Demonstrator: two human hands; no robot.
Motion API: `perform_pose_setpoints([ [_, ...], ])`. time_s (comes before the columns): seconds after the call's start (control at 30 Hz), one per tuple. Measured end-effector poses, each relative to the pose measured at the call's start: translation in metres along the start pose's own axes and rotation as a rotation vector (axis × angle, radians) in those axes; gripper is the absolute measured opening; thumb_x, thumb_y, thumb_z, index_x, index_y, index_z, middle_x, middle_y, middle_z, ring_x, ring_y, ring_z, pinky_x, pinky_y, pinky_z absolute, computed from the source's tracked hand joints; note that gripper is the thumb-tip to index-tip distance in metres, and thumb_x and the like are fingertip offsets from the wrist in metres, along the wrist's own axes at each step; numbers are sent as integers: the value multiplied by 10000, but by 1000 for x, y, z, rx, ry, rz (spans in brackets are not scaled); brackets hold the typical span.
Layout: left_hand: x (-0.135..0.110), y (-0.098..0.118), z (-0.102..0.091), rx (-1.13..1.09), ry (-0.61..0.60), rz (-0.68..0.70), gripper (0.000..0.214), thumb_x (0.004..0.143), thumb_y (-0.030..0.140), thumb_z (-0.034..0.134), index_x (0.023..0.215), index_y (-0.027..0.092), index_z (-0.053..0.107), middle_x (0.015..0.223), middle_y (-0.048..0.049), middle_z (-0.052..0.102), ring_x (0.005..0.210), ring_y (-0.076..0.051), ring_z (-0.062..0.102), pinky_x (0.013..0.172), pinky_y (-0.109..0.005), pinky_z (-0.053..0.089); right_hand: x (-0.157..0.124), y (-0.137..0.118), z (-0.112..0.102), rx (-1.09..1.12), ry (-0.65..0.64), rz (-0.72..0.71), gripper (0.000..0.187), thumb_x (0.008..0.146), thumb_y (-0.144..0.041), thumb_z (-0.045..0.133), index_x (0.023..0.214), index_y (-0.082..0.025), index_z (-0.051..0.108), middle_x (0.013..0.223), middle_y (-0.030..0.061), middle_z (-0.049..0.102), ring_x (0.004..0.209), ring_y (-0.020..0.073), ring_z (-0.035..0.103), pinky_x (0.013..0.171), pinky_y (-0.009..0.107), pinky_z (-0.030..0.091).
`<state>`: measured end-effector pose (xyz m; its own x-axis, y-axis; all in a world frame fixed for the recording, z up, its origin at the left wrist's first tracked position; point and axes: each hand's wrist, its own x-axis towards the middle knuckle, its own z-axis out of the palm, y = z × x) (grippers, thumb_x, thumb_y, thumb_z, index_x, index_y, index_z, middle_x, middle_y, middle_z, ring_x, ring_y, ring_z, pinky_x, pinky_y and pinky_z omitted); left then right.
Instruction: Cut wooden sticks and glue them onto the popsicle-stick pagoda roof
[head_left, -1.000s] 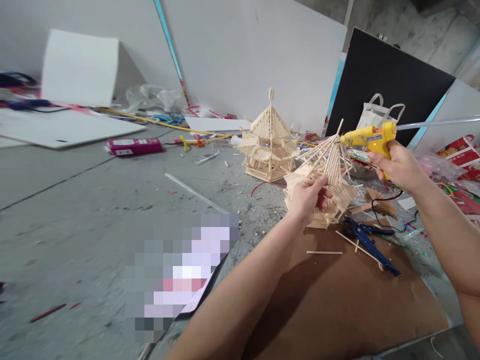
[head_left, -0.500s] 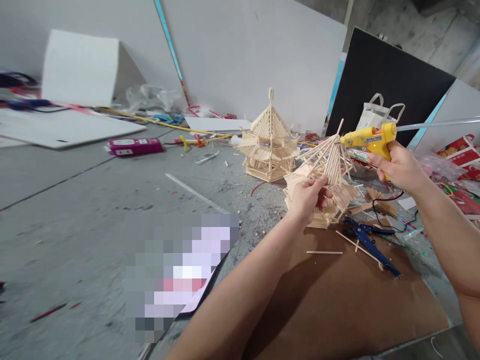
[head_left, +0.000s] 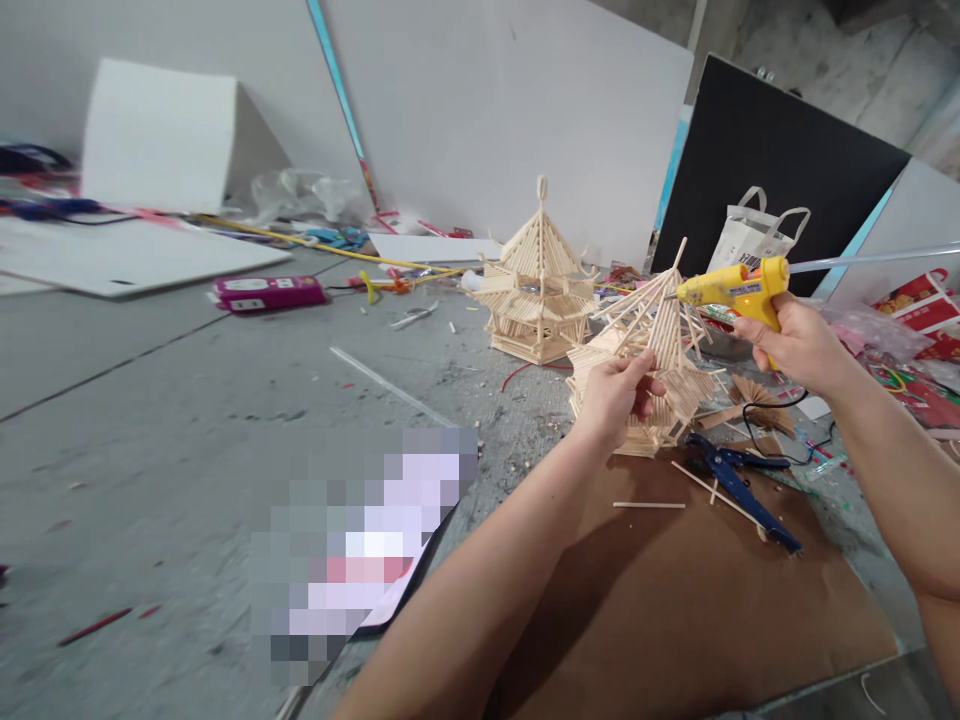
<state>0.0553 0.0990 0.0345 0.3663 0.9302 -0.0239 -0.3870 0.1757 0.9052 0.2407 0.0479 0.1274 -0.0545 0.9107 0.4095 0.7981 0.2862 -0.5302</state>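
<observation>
My right hand (head_left: 799, 345) is wrapped round the grip of a yellow hot glue gun (head_left: 739, 287) with a clear glue stick (head_left: 870, 259) in its back end. The gun's nozzle points left and is at, or very near, the upper roof of a pavilion model (head_left: 679, 390) built from thin wooden sticks. My left hand (head_left: 619, 395) pinches the lower end of a wooden stick (head_left: 660, 335) on that sloping roof, which has open gaps between some sticks. The fingers hide part of the model's front. Behind it to the left stands a second stick pavilion (head_left: 541, 290) with a closed roof and finial.
Blue cutters (head_left: 742, 490) and loose sticks (head_left: 649, 505) lie on a brown board (head_left: 712, 610). A phone (head_left: 405, 580), partly blurred out, is at lower centre. A purple power strip (head_left: 270, 294) lies farther left. Boards, a white bag (head_left: 757, 235) and scraps are at the back.
The glue gun and my right hand have shifted slightly left and down, with the nozzle lower along the roof stick. My left hand stays in place.
</observation>
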Motion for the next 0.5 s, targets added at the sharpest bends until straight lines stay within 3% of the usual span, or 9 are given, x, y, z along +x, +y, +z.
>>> perform_pose_setpoints([
  [0.17, -1, 1, 1, -4, 11, -5, 291, 738, 403, 590, 649, 136, 518, 471, 24, 552, 284, -35, 399, 309, -170, 260, -1, -5, -1, -43, -18, -6, 261, 809, -459, 506, 920, -224, 488, 438, -65, 465, 345, 101, 432, 358, 267, 337],
  [0.5, 0, 0, 0, -2, 5, -10, 274, 754, 391, 571, 663, 136, 526, 472, 21, 555, 282, -40, 403, 300, -169, 259, 7, 1, 2, 43, 73, 3, 284, 784, -473, 539, 932, -240, 472, 517, -54, 473, 383, 100, 457, 384, 262, 360],
])
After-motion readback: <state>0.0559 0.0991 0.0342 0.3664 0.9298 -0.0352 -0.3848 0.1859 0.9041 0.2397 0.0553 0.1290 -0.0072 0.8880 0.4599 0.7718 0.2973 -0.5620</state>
